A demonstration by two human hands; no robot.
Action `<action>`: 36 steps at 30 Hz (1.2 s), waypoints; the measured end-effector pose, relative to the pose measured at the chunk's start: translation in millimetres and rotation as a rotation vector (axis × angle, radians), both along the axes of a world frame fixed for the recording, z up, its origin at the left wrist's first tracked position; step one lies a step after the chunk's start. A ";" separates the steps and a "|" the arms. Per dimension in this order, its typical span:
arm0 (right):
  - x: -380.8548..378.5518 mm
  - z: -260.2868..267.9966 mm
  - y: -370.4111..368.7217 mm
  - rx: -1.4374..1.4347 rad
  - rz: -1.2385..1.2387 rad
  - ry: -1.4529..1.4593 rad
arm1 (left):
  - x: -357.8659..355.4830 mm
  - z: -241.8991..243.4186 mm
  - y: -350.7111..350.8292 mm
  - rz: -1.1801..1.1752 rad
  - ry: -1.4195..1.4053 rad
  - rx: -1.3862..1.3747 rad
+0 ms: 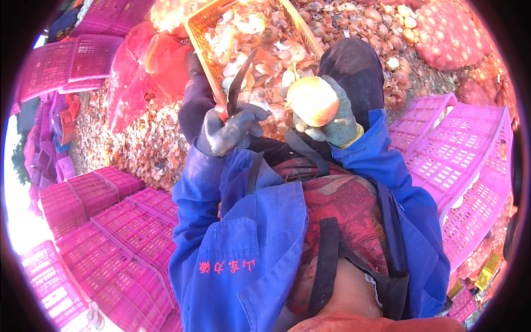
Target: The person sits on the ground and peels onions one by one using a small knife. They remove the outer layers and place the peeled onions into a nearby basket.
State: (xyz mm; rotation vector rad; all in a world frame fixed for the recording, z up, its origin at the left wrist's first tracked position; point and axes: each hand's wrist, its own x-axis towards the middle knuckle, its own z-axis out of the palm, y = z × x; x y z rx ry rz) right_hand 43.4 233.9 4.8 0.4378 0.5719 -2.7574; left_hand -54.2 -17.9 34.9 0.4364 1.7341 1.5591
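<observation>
My left hand (232,129), in a grey work glove, grips a knife (241,79). Its dark, curved blade points up and away from me, and a bit of red shows by the thumb. In my right hand (342,112), also gloved, rests a large pale-yellow onion (313,101), held from beneath and from the right side. The onion is strongly lit and the two hands are apart, with the blade not touching it. Beyond them, between my knees, stands a yellow plastic crate (203,60) with onion skins (265,62) in it.
Pink plastic crates (120,245) are stacked at my left, and others (452,153) stand at my right. A red mesh sack (141,70) lies beside my left leg. Full mesh bags of onions (450,37) sit at the far right. Loose onions (373,25) and skins cover the ground.
</observation>
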 end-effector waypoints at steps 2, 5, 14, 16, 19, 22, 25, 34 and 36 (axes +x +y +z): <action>-0.8 -20.5 2.8 0.094 0.025 0.047 | 14.6 15.5 33.4 0.016 0.440 -0.168; 0.9 -19.5 -1.0 0.166 0.035 0.106 | 21.9 15.9 53.7 -0.013 1.041 -0.234; 5.1 -48.3 -6.1 0.197 0.137 0.146 | -15.3 8.9 51.9 0.194 0.904 -0.397; 3.7 -49.1 1.8 0.140 0.189 0.193 | -9.2 15.8 49.8 0.185 0.785 -0.286; -0.8 -41.5 0.9 0.153 0.148 0.168 | 6.3 37.0 49.4 0.088 0.661 -0.217; 0.8 -24.2 -1.4 0.180 0.092 0.118 | 10.8 27.5 39.8 -0.092 0.744 -0.243; 3.6 -27.4 -1.0 0.222 0.070 0.183 | 15.6 28.9 45.5 -0.183 0.957 -0.322; 4.3 -21.7 -2.0 0.310 0.084 0.116 | 30.1 24.6 53.9 0.037 1.205 -0.376; 8.6 -36.7 -0.5 0.186 0.071 0.204 | 19.7 16.0 56.3 0.256 1.137 -0.360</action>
